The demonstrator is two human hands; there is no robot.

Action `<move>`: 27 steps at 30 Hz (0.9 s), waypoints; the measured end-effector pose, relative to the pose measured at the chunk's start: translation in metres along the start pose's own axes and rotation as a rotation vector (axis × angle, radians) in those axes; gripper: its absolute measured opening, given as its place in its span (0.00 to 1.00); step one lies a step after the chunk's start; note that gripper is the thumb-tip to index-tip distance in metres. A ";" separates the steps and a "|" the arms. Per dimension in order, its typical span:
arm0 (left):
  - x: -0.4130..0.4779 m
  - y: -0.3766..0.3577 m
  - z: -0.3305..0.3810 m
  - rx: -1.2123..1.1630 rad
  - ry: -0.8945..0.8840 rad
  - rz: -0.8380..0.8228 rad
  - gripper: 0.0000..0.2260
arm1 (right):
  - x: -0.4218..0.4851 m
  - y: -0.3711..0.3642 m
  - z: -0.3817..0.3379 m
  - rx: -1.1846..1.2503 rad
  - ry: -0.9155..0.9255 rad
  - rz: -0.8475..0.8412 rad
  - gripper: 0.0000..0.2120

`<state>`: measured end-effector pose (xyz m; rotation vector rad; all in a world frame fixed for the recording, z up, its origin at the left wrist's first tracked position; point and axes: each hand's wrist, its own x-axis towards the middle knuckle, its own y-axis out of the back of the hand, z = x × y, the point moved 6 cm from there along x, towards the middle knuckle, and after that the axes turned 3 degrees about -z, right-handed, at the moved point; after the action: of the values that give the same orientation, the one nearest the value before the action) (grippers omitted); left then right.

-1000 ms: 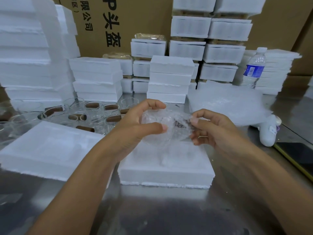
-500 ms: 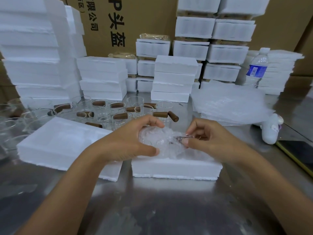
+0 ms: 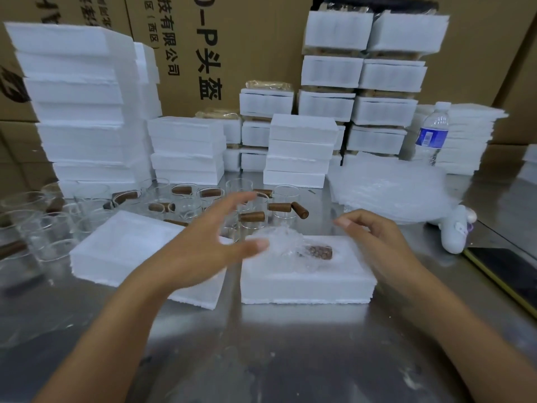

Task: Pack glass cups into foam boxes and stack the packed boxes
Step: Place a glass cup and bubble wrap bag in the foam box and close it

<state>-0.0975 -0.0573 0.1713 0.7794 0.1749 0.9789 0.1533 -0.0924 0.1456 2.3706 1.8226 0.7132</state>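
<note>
Crinkly bubble-wrapped cup (image 3: 293, 248) (brown handle) sits in foam box (image 3: 305, 282); hands, left (image 3: 200, 251) and right (image 3: 377, 242), spread, holding nothing.

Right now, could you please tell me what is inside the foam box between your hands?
A bubble-wrapped cup lies in the foam box, its brown handle showing through. The wrap blurs the glass and covers the recess beneath.

Both hands now off the wrapped cup (image 3: 302, 251). It sits in the foam box (image 3: 305, 283). Left hand (image 3: 200, 245) and right hand (image 3: 374, 242) open, lifted apart.
</note>
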 end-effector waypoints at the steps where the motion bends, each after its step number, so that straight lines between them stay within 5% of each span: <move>1: -0.009 0.017 -0.003 0.004 -0.002 0.150 0.30 | 0.000 0.003 0.003 0.021 -0.016 0.023 0.06; 6: -0.065 0.075 -0.046 0.234 0.223 0.803 0.24 | 0.004 0.001 0.019 -0.024 -0.083 0.039 0.06; 9: -0.081 0.070 -0.072 0.239 0.456 0.882 0.28 | 0.005 -0.001 0.024 -0.059 -0.098 0.060 0.08; 15: -0.082 0.064 -0.092 0.086 0.549 0.899 0.32 | 0.005 -0.001 0.028 -0.056 -0.100 0.087 0.07; 22: -0.084 0.066 -0.086 -0.215 0.474 1.078 0.31 | 0.004 -0.003 0.026 -0.076 -0.093 0.081 0.08; 27: -0.062 0.070 0.000 -0.082 0.039 1.123 0.36 | -0.001 -0.011 0.020 -0.072 -0.071 0.092 0.07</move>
<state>-0.1802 -0.0849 0.2056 0.7702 -0.3149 2.0421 0.1514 -0.0855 0.1241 2.4143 1.6410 0.6815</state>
